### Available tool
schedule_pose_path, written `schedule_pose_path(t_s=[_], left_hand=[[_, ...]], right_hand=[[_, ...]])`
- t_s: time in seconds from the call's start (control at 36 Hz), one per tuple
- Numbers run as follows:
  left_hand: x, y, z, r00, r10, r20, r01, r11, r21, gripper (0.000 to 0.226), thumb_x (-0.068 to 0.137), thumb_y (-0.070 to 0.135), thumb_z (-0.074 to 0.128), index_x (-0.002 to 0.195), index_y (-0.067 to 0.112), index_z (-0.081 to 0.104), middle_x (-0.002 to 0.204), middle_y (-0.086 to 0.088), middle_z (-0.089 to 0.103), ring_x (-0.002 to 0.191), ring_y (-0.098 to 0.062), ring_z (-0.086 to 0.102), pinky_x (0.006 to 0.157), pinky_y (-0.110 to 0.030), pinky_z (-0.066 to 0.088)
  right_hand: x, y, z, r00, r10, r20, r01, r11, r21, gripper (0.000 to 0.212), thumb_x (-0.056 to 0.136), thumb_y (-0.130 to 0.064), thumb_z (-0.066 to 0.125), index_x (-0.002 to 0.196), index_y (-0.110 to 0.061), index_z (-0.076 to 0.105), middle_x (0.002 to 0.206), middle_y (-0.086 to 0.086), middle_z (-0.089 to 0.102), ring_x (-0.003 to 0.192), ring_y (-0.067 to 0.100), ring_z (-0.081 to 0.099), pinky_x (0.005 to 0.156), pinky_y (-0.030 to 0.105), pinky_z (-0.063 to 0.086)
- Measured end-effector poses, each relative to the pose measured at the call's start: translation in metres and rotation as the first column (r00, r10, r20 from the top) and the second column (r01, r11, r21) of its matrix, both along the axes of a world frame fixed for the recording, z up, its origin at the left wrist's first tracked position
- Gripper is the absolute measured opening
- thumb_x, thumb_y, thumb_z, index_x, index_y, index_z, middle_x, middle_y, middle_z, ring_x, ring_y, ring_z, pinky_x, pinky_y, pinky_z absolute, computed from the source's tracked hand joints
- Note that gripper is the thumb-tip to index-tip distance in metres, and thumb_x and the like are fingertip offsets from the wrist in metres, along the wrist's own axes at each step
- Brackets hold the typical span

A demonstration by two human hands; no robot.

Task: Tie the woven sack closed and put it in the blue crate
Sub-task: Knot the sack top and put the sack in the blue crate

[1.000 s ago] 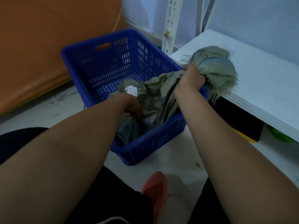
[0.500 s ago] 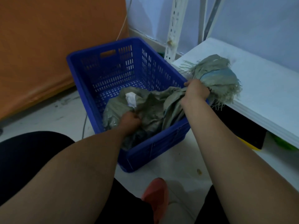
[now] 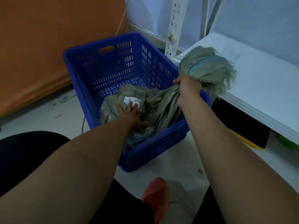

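woven sack in blue crate | white label unreadable | right grip clamps neck | left grip splayed

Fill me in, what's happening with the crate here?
A person is settling a grey-green woven sack into the blue perforated plastic crate on the floor. The left hand presses flat on the sack's body inside the crate. The right hand grips its bunched neck above the crate's right rim, frayed end sticking out.

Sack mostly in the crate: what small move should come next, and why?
Probably lower the right hand to tuck the sack neck inside the crate: its frayed end overhangs the rim while the left hand presses the body down.
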State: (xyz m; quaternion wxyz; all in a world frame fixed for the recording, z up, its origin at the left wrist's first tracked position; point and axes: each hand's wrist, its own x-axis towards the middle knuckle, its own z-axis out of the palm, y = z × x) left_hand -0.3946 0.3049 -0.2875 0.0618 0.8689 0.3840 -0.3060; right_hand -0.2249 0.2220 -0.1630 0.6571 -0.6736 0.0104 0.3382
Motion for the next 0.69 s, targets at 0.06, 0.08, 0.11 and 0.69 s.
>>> schedule_pose_path(t_s=[0.06,0.08,0.11,0.69], left_hand=[[0.006,0.000,0.005,0.999,0.017,-0.049,-0.017,1.000,0.008,0.094,0.088,0.080,0.033,0.160,0.030,-0.001,0.167,-0.004,-0.015,0.151,-0.032,-0.021,0.110,-0.076,-0.009],[0.010,0.002,0.009,0.998,0.021,-0.052,-0.020,0.999,0.027,0.092,0.088,0.078,0.034,0.160,0.030,0.003,0.168,-0.005,-0.009,0.152,-0.033,-0.016,0.111,-0.075,-0.009],[0.013,0.003,0.012,1.000,0.024,-0.012,-0.024,0.998,0.056,0.087,0.090,0.074,0.036,0.160,0.029,0.011,0.168,-0.006,0.001,0.153,-0.033,-0.008,0.112,-0.074,-0.008],[0.071,-0.007,0.145,0.009,0.798,0.603,-0.078,0.601,-0.795,0.048,0.094,0.056,0.056,0.121,0.017,0.062,0.106,-0.002,0.068,0.097,-0.018,0.065,0.087,-0.038,0.054]], right_hand=[[-0.003,0.000,-0.003,0.999,0.052,0.001,-0.052,0.998,0.018,0.024,0.064,0.002,0.068,0.085,-0.008,0.063,0.089,0.010,0.064,0.084,0.029,0.064,0.083,0.046,0.059],[-0.004,-0.001,-0.004,0.998,0.066,0.009,-0.066,0.998,0.019,0.022,0.064,0.003,0.067,0.083,-0.007,0.062,0.089,0.010,0.064,0.085,0.029,0.064,0.085,0.048,0.059],[-0.003,-0.002,-0.003,0.997,0.070,0.019,-0.070,0.997,0.014,0.020,0.066,0.003,0.068,0.082,-0.006,0.062,0.090,0.011,0.065,0.088,0.031,0.066,0.086,0.050,0.059],[-0.015,-0.018,-0.006,0.754,0.245,0.609,-0.147,0.967,-0.207,0.030,0.098,-0.019,0.051,0.125,-0.009,0.057,0.110,0.005,0.065,0.093,0.019,0.062,0.071,0.031,0.050]])
